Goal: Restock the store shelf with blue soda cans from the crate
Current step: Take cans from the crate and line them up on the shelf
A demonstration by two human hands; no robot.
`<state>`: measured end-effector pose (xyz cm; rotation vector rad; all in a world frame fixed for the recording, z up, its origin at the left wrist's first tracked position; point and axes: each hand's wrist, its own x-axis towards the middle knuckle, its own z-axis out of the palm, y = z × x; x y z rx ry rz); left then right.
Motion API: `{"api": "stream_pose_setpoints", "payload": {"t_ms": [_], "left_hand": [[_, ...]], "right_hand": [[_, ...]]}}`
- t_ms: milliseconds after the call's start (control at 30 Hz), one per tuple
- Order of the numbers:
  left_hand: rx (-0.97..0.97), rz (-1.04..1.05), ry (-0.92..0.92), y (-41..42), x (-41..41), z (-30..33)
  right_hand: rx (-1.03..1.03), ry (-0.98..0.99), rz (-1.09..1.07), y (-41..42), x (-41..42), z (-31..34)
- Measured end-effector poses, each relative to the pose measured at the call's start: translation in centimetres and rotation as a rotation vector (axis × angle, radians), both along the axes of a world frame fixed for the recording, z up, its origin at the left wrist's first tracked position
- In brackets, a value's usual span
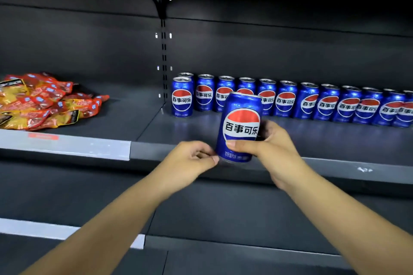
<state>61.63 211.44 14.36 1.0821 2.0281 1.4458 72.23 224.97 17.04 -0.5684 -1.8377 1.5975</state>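
Hands: right [266,145] gripping blue can [240,127], left [192,158] pinching its base, above dark shelf [156,123].

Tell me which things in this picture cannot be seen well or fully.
- Row of cans, head view: it runs off the right edge, so the count is unknown.
- Can behind the held can: its label is mostly covered.
- Right hand: its fingers are hidden behind the held can.
- Snack packets: cut by the left edge; print too small to read.
- Crate: not in view.
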Motion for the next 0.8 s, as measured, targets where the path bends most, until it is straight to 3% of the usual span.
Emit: {"api": "stream_pose_setpoints", "payload": {"t_ms": [167, 400, 800], "left_hand": [[-0.001, 0.051, -0.006, 0.5, -6.5, 1.2], [-0.150, 0.135, 0.258, 2.9, -12.8, 0.5], [-0.232, 0.301, 0.179, 7.0, -20.0, 0.2]], "right_hand": [[0.104, -0.056, -0.047, 0.5, -6.4, -0.6], [0.155, -0.131, -0.120, 2.7, -10.9, -2.3], [0.262, -0.238, -0.111, 5.3, -16.0, -2.7]]}}
